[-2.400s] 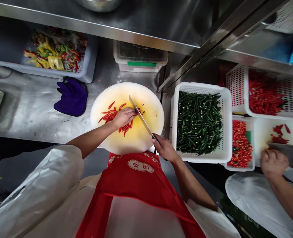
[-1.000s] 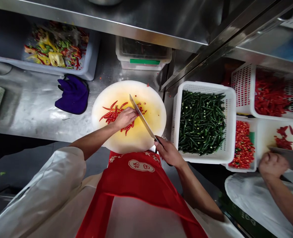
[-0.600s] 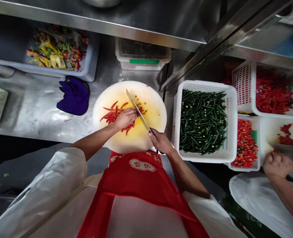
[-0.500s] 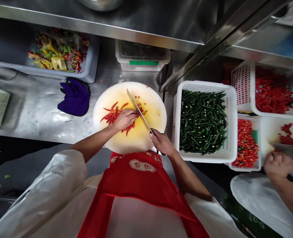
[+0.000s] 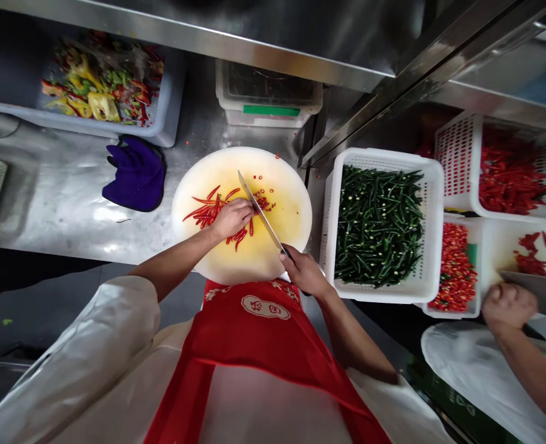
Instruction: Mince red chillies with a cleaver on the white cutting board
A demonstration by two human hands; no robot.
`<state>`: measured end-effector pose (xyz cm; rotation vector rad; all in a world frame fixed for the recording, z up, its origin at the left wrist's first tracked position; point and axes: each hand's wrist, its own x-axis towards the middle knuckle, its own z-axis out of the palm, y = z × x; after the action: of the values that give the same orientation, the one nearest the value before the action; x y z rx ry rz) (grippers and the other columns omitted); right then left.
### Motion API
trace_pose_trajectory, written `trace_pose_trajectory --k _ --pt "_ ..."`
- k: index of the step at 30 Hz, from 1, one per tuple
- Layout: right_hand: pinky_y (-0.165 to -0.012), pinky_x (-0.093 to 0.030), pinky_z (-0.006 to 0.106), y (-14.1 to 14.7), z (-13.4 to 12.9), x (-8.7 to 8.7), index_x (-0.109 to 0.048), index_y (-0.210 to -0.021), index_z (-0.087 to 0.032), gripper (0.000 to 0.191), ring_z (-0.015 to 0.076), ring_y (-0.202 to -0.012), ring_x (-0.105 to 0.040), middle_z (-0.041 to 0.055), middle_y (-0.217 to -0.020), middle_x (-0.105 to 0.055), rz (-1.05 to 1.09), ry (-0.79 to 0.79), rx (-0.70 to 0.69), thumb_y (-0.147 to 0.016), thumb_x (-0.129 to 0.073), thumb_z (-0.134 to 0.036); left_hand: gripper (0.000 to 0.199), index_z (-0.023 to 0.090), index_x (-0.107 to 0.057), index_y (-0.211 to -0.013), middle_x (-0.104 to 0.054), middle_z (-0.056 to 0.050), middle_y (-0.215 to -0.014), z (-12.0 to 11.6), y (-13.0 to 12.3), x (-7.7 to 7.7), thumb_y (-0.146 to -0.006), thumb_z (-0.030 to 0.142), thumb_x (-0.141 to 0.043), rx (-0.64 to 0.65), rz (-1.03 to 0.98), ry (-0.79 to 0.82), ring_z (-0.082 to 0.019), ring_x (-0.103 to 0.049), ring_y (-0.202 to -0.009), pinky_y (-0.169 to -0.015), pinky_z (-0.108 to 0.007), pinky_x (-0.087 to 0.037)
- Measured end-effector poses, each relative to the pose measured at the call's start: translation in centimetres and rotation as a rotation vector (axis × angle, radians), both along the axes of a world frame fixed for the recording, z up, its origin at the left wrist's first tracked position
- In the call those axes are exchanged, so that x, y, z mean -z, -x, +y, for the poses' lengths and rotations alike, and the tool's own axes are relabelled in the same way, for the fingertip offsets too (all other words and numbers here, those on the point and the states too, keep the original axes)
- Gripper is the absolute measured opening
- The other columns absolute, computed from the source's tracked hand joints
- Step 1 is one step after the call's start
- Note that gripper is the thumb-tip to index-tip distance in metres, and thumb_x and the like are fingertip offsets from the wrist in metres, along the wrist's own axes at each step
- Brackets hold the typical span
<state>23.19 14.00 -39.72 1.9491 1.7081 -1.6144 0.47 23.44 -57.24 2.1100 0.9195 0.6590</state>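
Observation:
On the round cutting board, my left hand has its fingers closed together over red chilies, pressing them beside the blade. My right hand grips the dark handle of a long knife, whose tip points up and left. The blade lies along my left fingertips. Whole red chilies spread left of and below my left hand. Small cut chili rings sit right of the blade.
Green chilies fill a white basket on the right. Farther right, another person's hand is beside a cleaver. Purple gloves lie left of the board; a lidded box sits behind it. A steel shelf runs overhead.
The view has shifted slightly. Both my hands and the knife keep nearly the same places on the board, with the blade still against my left fingertips.

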Motion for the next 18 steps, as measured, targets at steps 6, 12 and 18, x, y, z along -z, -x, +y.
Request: trace_pose_trajectory --k 6,12,18 --pt "-0.066 -0.05 0.028 0.7 0.8 1.2 -0.057 -0.134 -0.018 0.051 0.0194 -0.068 -0.067 0.0036 -0.074 -0.069 0.048 -0.034 0.082 -0.103 -0.036 -0.052 0.024 0.017 -0.071 -0.098 -0.068 -0.01 -0.107 -0.1 0.5 -0.7 -0.1 0.029 -0.05 0.036 0.017 -0.037 -0.023 -0.062 -0.102 -0.093 -0.04 -0.052" --pt "-0.064 -0.05 0.028 -1.5 -1.4 -3.7 -0.057 -0.137 -0.018 0.055 0.0205 -0.066 -0.068 0.0044 -0.071 -0.069 0.073 0.042 0.056 -0.103 -0.036 -0.055 0.021 0.018 -0.069 -0.097 -0.068 -0.009 -0.103 -0.6 1.0 -0.9 -0.099 0.03 -0.052 -0.063 0.044 0.002 -0.024 -0.061 -0.099 -0.091 -0.042 -0.051" --pt "-0.067 -0.05 0.029 -1.4 -1.0 -3.7 -0.057 -0.138 -0.018 0.054 0.0204 -0.067 -0.067 0.0035 -0.07 -0.067 0.012 0.083 -0.01 -0.103 -0.036 -0.053 0.019 0.018 -0.069 -0.097 -0.07 -0.009 -0.104 -0.2 0.5 -0.6 -0.098 0.025 -0.051 -0.043 0.031 0.078 -0.023 -0.062 -0.1 -0.092 -0.041 -0.052"
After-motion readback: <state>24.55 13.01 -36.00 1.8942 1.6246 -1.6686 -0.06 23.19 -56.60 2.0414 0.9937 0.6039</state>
